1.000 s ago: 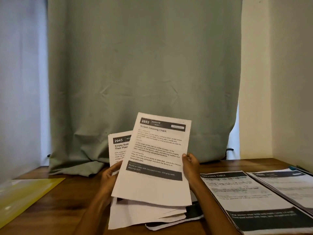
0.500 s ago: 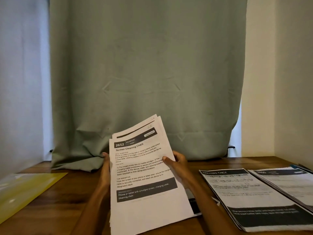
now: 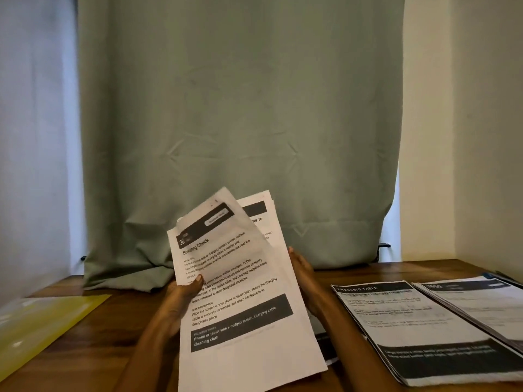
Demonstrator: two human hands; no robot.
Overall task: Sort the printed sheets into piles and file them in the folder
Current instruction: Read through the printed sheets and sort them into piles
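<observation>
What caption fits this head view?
Both hands fan a stack of white printed sheets above a brown wooden table, two sorted paper piles alongside.

Hands: two, left hand (image 3: 181,298) and right hand (image 3: 304,274)
Held bundle of white printed paper sheets (image 3: 243,315): one; sheet count cannot be told
Piles of printed sheets lying on the brown wooden table (image 3: 351,271): two, near pile (image 3: 416,329) and far pile (image 3: 481,304)
Yellow translucent plastic folder (image 3: 42,326): one
Grey-green cloth curtain (image 3: 237,123): one

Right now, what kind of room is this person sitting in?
Probably a room at home used as a little desk corner: a wooden table against the wall, a long green curtain behind it, and piles of printed sheets beside a yellow folder.
</observation>
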